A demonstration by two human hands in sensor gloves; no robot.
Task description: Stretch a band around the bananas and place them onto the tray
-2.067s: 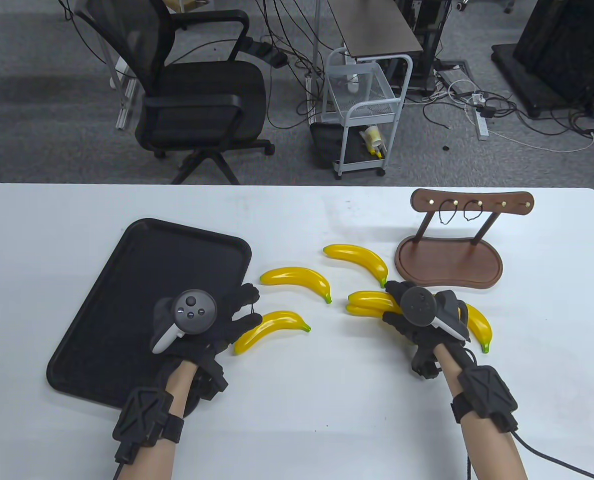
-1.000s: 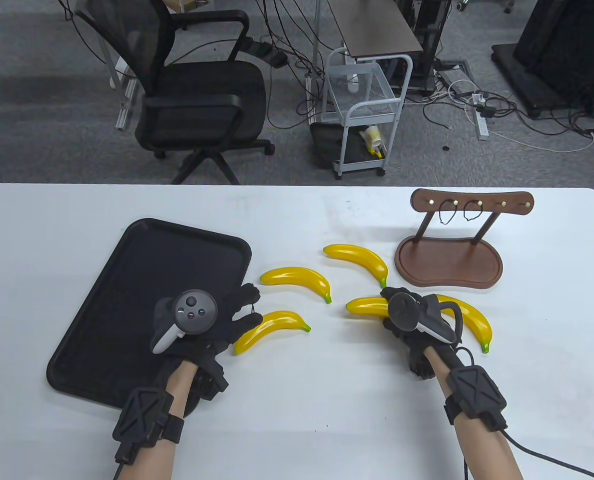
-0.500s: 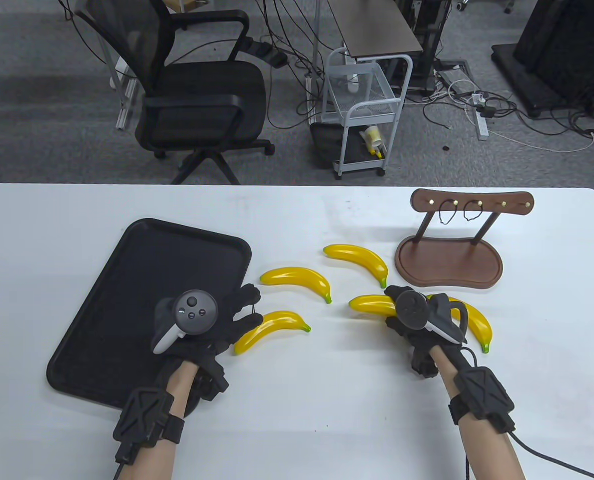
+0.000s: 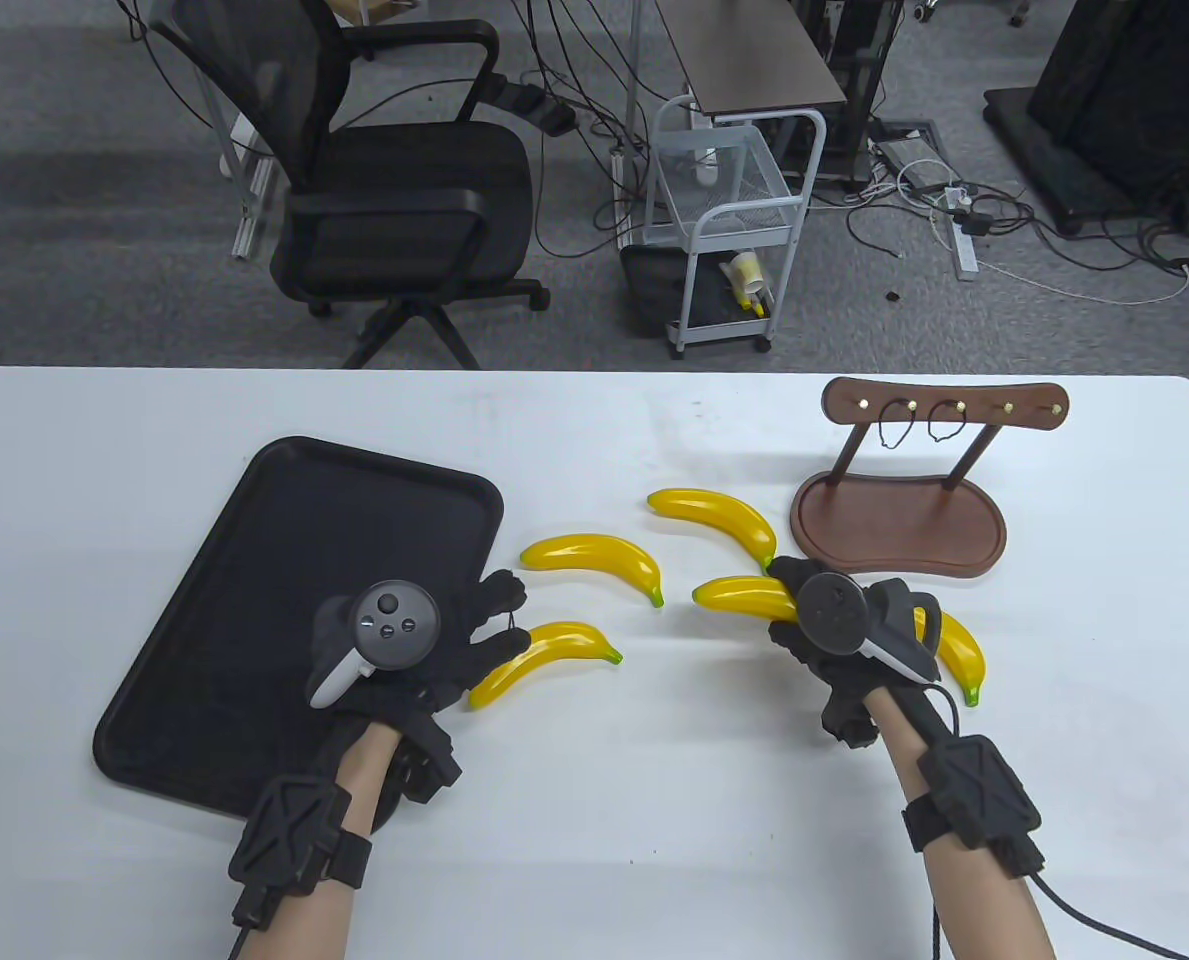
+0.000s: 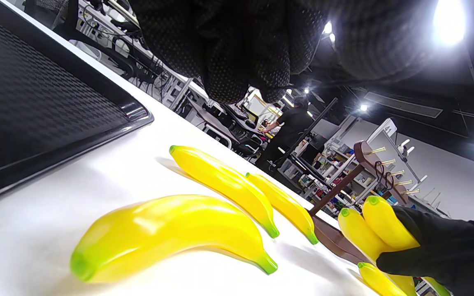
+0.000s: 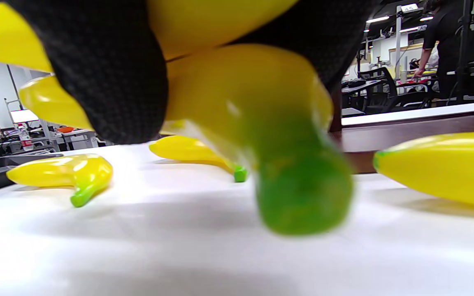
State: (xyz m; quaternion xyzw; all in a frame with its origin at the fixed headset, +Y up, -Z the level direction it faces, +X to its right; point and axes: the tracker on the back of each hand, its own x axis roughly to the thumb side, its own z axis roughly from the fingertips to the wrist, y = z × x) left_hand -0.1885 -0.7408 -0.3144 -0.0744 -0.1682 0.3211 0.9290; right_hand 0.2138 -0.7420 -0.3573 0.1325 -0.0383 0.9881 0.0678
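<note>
Gripping two bananas (image 4: 744, 596) together, the right hand (image 4: 834, 625) has its fingers (image 6: 109, 82) curled round them just off the white table (image 4: 654, 800), green tips poking out below the thumb. A band pinched in the left hand (image 4: 424, 650) dangles off its fingertips (image 4: 502, 600), fingers otherwise loosely spread, partly over the black tray (image 4: 254, 560). Three loose bananas lie between the two hands, one (image 4: 544, 655) right beside the left fingertips. Just past the right fingers sits a wooden rack (image 4: 914, 500) with more bands. Behind the table: office chair (image 4: 384, 190), cart (image 4: 729, 220), cables.
</note>
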